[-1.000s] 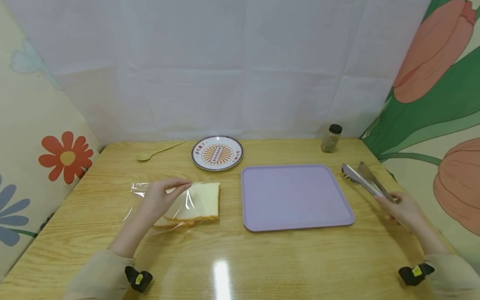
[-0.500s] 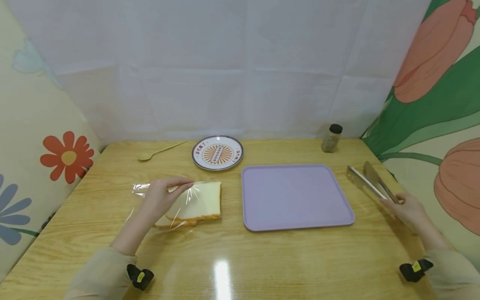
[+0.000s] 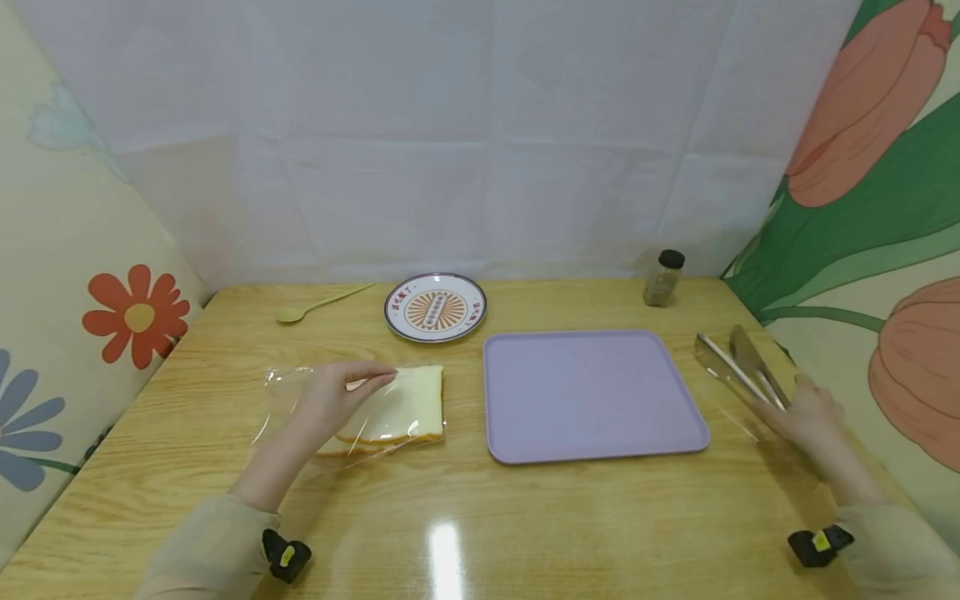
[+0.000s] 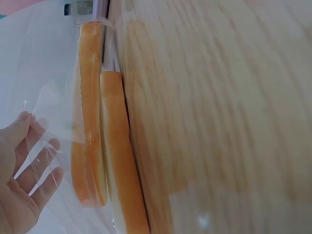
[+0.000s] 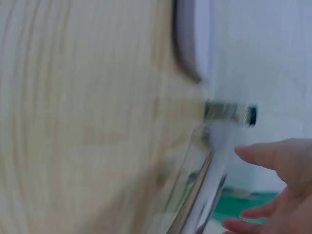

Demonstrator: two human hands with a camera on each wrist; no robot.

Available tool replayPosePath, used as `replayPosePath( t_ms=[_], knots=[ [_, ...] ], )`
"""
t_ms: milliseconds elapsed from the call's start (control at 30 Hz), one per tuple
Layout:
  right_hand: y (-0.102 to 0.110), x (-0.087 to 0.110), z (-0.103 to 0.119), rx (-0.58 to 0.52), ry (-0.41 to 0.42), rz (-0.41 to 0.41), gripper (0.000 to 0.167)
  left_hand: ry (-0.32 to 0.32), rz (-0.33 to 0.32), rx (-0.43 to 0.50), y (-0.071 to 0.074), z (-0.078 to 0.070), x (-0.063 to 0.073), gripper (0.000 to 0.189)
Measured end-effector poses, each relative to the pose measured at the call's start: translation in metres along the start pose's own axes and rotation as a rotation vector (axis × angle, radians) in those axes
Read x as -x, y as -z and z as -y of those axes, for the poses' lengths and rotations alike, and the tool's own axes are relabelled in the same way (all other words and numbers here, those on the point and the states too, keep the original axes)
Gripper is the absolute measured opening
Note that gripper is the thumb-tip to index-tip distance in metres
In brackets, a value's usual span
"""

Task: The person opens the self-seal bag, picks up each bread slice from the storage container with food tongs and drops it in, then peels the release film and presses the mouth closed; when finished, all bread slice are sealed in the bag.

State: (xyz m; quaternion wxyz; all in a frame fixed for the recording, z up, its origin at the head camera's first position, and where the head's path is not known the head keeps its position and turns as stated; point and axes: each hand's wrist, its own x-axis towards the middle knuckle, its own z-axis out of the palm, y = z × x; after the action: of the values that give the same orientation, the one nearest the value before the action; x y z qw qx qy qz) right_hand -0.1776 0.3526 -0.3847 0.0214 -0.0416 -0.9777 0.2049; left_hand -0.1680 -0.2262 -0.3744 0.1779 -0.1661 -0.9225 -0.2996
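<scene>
My left hand pinches a clear plastic bag between thumb and forefinger, drawing the film up off the bread. Inside it are two slices of bread, overlapping, with brown crusts. The left wrist view shows the crust edges side by side, close to the table. At the far right, my right hand is blurred beside metal tongs. In the right wrist view its thumb and fingers are spread apart, with a gap between them and the tongs.
A lilac tray lies on the wooden table between the hands. Behind stand a round patterned plate and a small black-lidded jar. A gold spoon lies at the back left. A white cloth hangs behind the table.
My right hand has let go of the tongs, which now lie splayed on the table. My left hand has shifted slightly right with the bag film in its pinch.
</scene>
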Motion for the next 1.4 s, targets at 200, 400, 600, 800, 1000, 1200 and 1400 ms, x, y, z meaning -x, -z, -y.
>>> replayPosePath(
  t_ms=[200,400,600,800,1000,1200,1400],
  knots=[
    [-0.008,0.014,0.07,-0.183,0.239,-0.315,0.052,-0.009,-0.02,-0.011,-0.001,-0.001,0.0,0.012],
    [-0.032,0.039,0.15,-0.341,0.514,-0.372,0.039,-0.014,-0.01,-0.011,0.0,-0.002,-0.001,0.012],
    [-0.064,0.062,0.211,-0.531,0.629,-0.05,0.029,0.025,0.03,-0.006,0.004,-0.005,-0.002,0.014],
    [-0.097,0.068,0.254,-0.657,0.555,0.345,0.024,0.037,0.062,-0.007,0.006,-0.007,-0.005,0.015],
    [-0.13,0.074,0.29,-0.911,0.255,0.738,0.028,0.023,0.077,-0.029,0.004,-0.007,-0.005,0.014],
    [-0.155,0.079,0.316,-1.107,0.027,0.843,0.025,0.001,0.07,-0.038,0.002,-0.006,-0.005,0.013],
    [-0.173,0.077,0.334,-1.246,-0.125,0.848,0.027,-0.013,0.075,-0.02,0.0,-0.005,-0.006,0.011]
  ],
)
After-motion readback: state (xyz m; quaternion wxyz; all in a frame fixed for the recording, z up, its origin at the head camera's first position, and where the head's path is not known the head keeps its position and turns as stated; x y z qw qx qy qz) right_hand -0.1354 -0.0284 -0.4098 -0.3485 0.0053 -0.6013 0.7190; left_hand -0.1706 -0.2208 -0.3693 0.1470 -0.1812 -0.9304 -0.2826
